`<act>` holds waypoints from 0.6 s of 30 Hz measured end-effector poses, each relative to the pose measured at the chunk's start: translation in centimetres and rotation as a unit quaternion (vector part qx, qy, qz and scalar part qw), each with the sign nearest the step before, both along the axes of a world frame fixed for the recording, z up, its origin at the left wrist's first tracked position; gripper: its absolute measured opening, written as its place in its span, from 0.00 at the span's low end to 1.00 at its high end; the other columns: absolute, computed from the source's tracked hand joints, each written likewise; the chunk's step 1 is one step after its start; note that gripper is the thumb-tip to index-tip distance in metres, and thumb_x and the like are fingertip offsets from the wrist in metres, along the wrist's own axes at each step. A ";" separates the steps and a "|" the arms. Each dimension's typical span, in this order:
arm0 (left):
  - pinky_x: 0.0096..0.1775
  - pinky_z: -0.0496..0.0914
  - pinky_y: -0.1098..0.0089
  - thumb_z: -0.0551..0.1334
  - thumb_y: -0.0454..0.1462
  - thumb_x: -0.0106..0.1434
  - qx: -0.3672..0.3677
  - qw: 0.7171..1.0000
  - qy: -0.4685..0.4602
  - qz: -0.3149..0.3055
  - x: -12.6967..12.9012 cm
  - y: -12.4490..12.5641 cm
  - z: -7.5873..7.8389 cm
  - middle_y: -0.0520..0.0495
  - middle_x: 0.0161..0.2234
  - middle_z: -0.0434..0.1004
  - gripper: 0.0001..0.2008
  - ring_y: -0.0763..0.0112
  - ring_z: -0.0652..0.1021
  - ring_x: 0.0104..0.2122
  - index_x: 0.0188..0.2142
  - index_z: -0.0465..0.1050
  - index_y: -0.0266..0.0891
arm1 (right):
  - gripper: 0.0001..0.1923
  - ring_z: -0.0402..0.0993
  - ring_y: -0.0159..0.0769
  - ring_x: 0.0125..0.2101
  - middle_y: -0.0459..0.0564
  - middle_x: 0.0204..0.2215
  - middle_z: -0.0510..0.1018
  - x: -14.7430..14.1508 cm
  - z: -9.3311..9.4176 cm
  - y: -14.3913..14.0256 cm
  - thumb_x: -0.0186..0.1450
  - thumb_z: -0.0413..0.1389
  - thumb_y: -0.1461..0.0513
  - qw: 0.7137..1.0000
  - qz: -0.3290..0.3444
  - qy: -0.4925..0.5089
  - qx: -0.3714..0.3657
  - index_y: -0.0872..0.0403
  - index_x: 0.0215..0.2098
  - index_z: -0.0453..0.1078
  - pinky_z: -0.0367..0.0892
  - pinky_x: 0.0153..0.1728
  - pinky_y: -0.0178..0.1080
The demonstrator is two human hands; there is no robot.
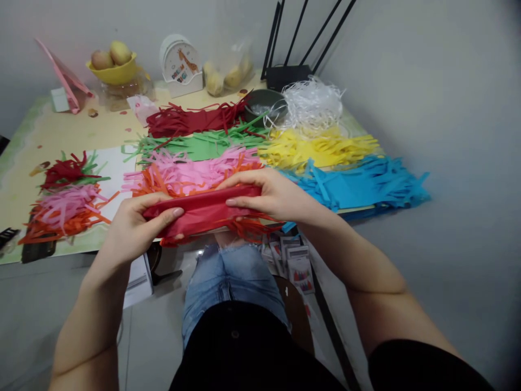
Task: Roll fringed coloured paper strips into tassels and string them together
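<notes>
My left hand and my right hand hold a folded red sheet of tissue paper stretched between them at the table's front edge. Both thumbs lie on top of the sheet, with the other fingers partly hidden behind it. Red and orange fringe strips stick out below its right part. Just behind the sheet lie orange fringed paper and pink fringed paper. Right of my right hand is a pile of blue fringed paper.
Green, dark red and yellow fringed paper lie farther back. White stringy strips, a dark bowl and a router stand behind. At left is a smaller mixed fringe pile; a yellow bowl holds potatoes.
</notes>
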State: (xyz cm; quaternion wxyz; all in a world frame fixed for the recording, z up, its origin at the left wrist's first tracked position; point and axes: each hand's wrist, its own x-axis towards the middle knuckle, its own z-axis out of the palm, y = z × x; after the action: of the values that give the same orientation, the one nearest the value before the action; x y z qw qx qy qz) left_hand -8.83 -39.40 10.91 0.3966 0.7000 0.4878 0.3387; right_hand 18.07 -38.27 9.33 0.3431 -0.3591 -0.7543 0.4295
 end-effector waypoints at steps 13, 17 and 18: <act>0.27 0.72 0.73 0.64 0.27 0.57 -0.005 0.971 -0.234 -0.049 -0.3 -1.5 -1.5 0.49 0.26 0.77 0.10 0.73 0.77 0.24 0.30 0.81 0.42 | 0.06 0.76 0.28 0.29 0.46 0.30 0.80 0.2 -1.4 -1.2 0.62 0.57 0.68 0.989 0.001 0.148 -0.012 0.56 0.31 0.76 0.72 0.33 0.31; 0.28 0.69 0.71 0.63 0.27 0.56 0.014 0.975 -0.220 -0.036 -0.6 -1.7 -1.8 0.49 0.27 0.75 0.09 0.71 0.75 0.26 0.28 0.78 0.42 | 0.08 0.76 0.28 0.29 0.47 0.28 0.80 0.0 -1.2 -1.4 0.61 0.55 0.69 0.990 0.020 0.135 -0.022 0.56 0.29 0.75 0.71 0.33 0.31; 0.28 0.68 0.70 0.64 0.29 0.57 0.031 0.978 -0.206 -0.034 -0.7 -1.7 -1.9 0.49 0.28 0.74 0.07 0.70 0.74 0.27 0.28 0.78 0.42 | 0.07 0.76 0.28 0.29 0.47 0.28 0.80 0.0 -1.2 -1.4 0.60 0.54 0.68 0.991 0.015 0.130 -0.025 0.57 0.29 0.75 0.71 0.33 0.31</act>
State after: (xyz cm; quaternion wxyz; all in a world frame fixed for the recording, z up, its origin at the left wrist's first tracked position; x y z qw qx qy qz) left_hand -9.56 -41.11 9.06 0.4780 0.6431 0.3614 0.4768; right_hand 18.06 -39.71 8.18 0.4224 -0.2973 -0.6980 0.4960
